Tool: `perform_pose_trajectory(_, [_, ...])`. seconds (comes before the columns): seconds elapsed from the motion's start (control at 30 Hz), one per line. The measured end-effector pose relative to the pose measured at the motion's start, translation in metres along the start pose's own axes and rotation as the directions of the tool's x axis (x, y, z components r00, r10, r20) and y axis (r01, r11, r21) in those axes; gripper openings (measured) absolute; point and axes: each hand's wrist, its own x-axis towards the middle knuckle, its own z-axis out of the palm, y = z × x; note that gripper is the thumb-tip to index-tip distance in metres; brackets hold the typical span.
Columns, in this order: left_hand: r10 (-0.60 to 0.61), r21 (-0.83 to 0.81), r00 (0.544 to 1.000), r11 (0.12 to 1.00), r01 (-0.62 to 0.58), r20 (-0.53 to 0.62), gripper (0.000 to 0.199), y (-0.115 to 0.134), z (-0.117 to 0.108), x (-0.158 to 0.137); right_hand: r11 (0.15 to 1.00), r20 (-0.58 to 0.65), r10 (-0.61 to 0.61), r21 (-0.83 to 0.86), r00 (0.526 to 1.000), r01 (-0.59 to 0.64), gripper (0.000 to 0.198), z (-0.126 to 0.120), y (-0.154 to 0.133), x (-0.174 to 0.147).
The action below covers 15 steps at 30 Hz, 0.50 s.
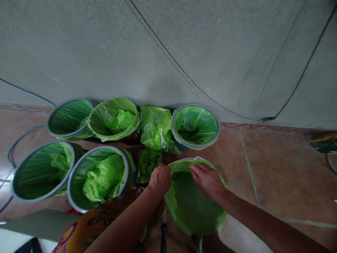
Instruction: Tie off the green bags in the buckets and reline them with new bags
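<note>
My left hand [159,180] pinches the green bag [192,207] at the near bucket's rim; my right hand [206,181] lies spread on its far edge. The thin plastic may slip inside or tear if I tug unevenly

Left hand [159,180] fisted, right hand [207,181] flat, fingers [196,169] extended.

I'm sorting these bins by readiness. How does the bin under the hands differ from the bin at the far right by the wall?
The near bin has both hands on its rim, the left hand and the right hand; the far right bin stands untouched. The near bin's green liner covers its rim; the far right bin's grey rim shows. Both are green-lined.
</note>
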Motion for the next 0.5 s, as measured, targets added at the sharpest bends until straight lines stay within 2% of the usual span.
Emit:
perform_pose_trajectory(0.07, [0.002, 0.006, 1.0, 1.0, -0.002, 0.007, 0.026, 0.002, -0.001, 0.001, 0.998, -0.099, -0.008, -0.069, 0.995, 0.002, 0.032, -0.017, 0.014, 0.01])
perform_pose_trajectory(0.13, [-0.014, 0.004, 1.0, 1.0, 0.014, 0.004, 0.024, 0.005, -0.002, 0.002, 0.999, -0.133, 0.025, -0.041, 0.991, -0.031, 0.033, -0.023, 0.028, 0.022])
perform_pose_trajectory(0.3, [-0.054, -0.016, 0.998, 0.998, 0.053, -0.016, 0.023, 0.008, 0.002, 0.002, 0.969, -0.015, 0.132, 0.211, 0.991, -0.126, 0.024, -0.011, 0.049, 0.042])
perform_pose_trajectory(0.4, [-0.079, -0.003, 0.996, 0.997, 0.079, 0.05, 0.023, 0.009, 0.005, 0.001, 0.918, 0.013, 0.233, 0.327, 0.973, -0.224, 0.026, -0.003, 0.057, 0.047])
perform_pose_trajectory(0.5, [-0.106, 0.018, 0.988, 0.994, 0.105, 0.116, 0.025, 0.012, 0.005, -0.001, 0.899, 0.017, 0.299, 0.331, 0.954, -0.288, 0.027, 0.003, 0.065, 0.055])
